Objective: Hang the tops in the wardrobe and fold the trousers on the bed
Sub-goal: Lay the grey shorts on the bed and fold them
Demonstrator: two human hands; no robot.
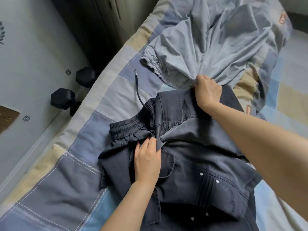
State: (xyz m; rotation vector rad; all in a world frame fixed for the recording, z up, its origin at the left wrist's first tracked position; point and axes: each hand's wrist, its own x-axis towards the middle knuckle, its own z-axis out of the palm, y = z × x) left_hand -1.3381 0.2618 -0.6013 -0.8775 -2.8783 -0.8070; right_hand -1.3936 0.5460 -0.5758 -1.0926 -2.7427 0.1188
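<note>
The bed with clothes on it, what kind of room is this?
Most likely a bedroom at home. There is a bed with a patchwork cover, trousers spread on it for folding, and dumbbells on the floor beside it.

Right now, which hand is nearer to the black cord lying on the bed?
Left. The left hand rests on the dark clothes just below the cord; the right hand grips the light grey trousers farther off.

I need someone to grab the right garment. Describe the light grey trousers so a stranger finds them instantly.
Start at the patchwork bed. At its far end lie the light grey trousers, gripped by the right hand. Unlike the dark garments nearer, they are pale, with a gathered elastic waistband.
</note>
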